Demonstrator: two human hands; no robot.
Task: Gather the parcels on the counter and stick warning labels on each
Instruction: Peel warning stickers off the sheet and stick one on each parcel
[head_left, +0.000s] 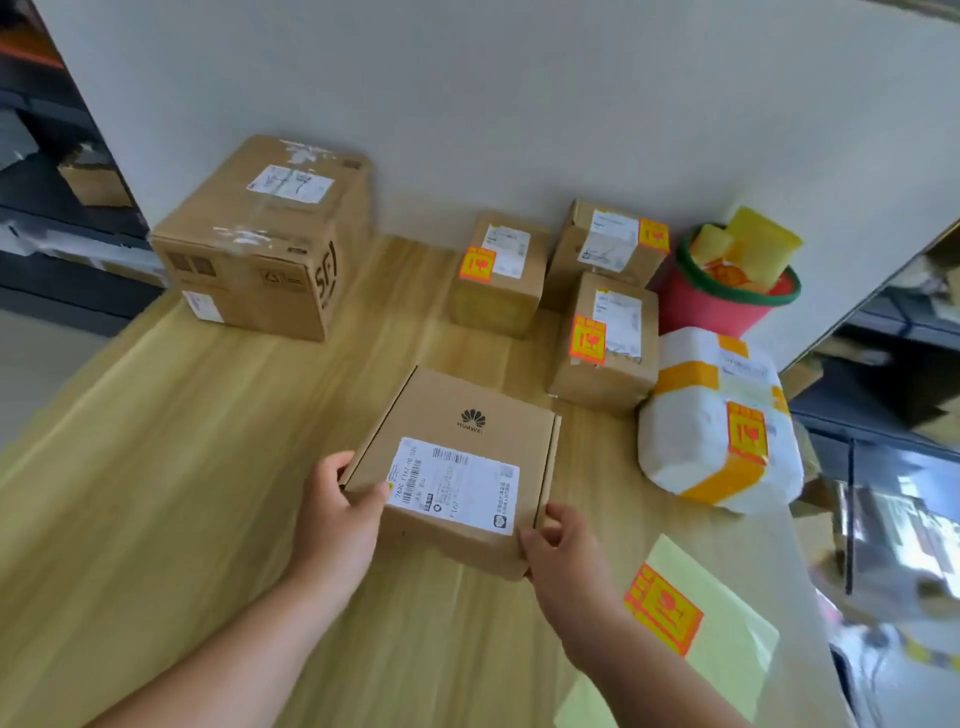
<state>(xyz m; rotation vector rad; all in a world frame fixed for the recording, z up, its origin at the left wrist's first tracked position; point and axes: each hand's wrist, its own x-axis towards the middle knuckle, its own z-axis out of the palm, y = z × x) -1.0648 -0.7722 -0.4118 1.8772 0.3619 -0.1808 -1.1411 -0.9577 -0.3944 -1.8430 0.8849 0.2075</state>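
Parcel: left grip, right grip on near corners; boxes well apart.

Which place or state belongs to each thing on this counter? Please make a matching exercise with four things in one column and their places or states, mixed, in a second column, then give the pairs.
Column one:
1. flat Huawei box
2. large SF box
3. white bag parcel
4. red bucket

Column two:
A. wrapped in orange tape, bears a warning label
B. holds yellow sheets
C. gripped at its near corners by the left hand and the right hand
D. back left, shows no warning label

Pairs: 1-C, 2-D, 3-A, 4-B.
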